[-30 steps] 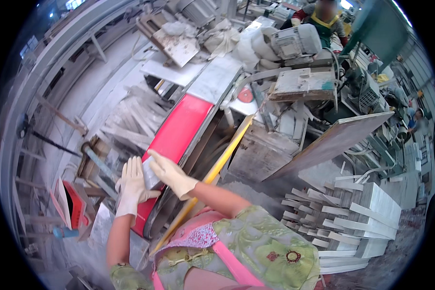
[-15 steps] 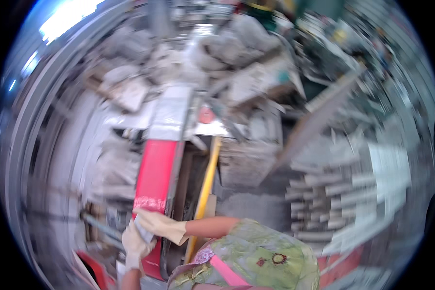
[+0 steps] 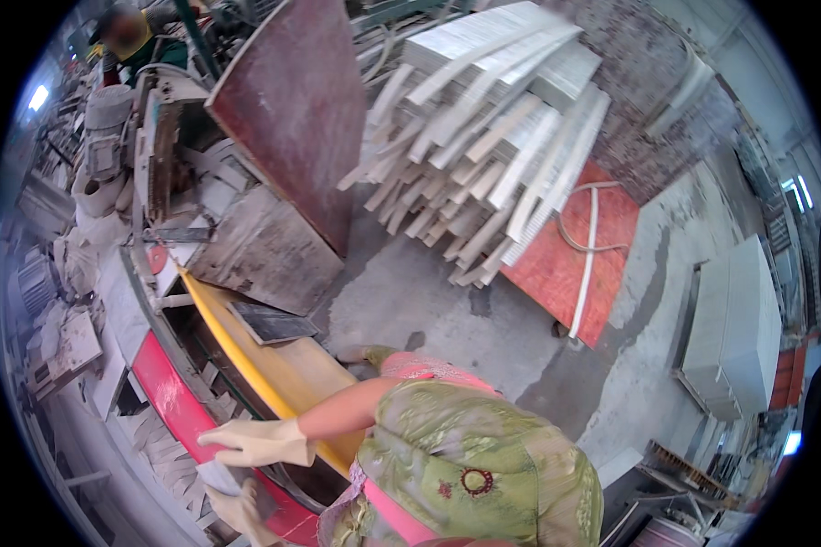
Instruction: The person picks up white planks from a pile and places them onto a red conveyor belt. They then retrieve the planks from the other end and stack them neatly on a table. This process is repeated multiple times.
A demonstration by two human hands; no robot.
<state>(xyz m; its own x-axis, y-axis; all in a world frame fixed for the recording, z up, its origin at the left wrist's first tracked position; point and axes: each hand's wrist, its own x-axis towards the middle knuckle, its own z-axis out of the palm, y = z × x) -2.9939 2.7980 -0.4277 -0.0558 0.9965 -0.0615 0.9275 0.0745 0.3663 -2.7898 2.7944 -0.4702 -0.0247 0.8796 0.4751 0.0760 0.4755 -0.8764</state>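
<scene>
My left hand (image 3: 239, 512), in a cream rubber glove, grips a small pale grey flat piece (image 3: 217, 476) at the lower left. The piece lies at the red belt-like surface (image 3: 166, 381), tilted over its left edge. Just above the piece, my right hand (image 3: 251, 444) wears the same kind of glove. Its fingers are stretched out over the red surface, and the lower ones are close to the piece; whether they touch it I cannot tell. A yellow rail (image 3: 237, 342) runs alongside the red surface, beneath my right forearm.
A large stack of pale strips (image 3: 497, 150) rises ahead on a red board (image 3: 588, 251). A reddish-brown panel (image 3: 296, 118) leans beside it. A white block (image 3: 730, 328) stands at the right. A co-worker (image 3: 137, 41) is at the far left. Slab scraps (image 3: 68, 346) litter the left.
The view has swung to the right, so the stack of strips now fills the middle. The right hand's fingers have straightened along the red surface; the left still holds the pale piece.
</scene>
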